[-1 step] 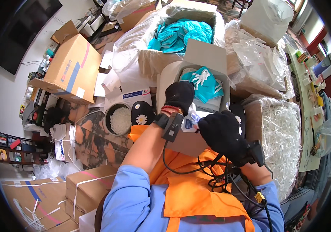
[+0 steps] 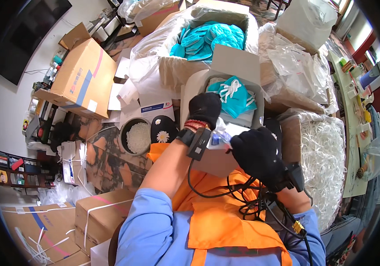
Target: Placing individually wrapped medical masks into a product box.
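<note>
Both my hands wear black gloves and meet over the near side of an open grey-white carton [image 2: 235, 60]. A small clear plastic bag [image 2: 219, 136] with blue print is gripped between them. My left hand [image 2: 204, 107] is closed at its upper left, the fingertips hidden under the glove. At its right edge my right hand [image 2: 257, 150] pinches it, fingers curled. Inside the carton, just beyond my hands, lie teal face masks [image 2: 238, 103] with white straps bunched on top. Grey-white pieces are stacked beneath them.
Beyond the carton stands a plastic-lined box of loose teal masks [image 2: 212, 40]. A box of white straps [image 2: 323, 155] is on the right. At left are a round bowl of white bits [image 2: 137, 136] and a tall cardboard box [image 2: 83, 75]. Black cables [image 2: 254, 201] cross my lap.
My right hand has moved very slightly to the right and down. The plastic bag has shifted a little between my hands; more of the white surface behind it shows.
</note>
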### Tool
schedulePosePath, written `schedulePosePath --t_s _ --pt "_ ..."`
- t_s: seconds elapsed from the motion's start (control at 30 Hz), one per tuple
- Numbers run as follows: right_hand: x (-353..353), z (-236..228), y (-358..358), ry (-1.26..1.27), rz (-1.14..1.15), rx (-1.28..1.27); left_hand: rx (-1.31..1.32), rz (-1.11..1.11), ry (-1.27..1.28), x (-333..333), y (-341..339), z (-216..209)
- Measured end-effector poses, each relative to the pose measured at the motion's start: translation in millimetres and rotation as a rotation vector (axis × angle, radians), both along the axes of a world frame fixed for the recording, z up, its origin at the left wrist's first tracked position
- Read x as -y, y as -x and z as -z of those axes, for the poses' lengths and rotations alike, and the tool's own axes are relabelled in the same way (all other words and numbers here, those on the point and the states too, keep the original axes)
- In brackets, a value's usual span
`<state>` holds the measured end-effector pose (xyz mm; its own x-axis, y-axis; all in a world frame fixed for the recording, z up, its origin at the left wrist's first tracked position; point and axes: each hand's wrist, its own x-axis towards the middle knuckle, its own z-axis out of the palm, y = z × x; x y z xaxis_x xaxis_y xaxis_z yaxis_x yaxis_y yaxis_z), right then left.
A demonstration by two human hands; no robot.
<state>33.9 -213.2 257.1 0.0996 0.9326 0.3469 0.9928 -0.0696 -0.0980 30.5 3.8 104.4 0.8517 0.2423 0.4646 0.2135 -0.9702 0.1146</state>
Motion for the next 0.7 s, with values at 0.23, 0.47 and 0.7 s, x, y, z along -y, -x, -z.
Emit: schedulePosePath --t_s 0.23,0.47,0.7 --pt "-15.9 21.2 -39.3 -0.28 0.23 -0.182 0.072 0.094 0.509 0.4 14.4 -67.5" --pt "-31.6 23.9 -63.3 -0.192 0.295 -0.072 -0.302 0.521 0.773 -21.2 90.5 -114.8" --pt "-31.4 36.5 -76.8 -0.33 0.26 -0.268 -0.373 0.463 0.533 -17.0 93.3 -104.5"
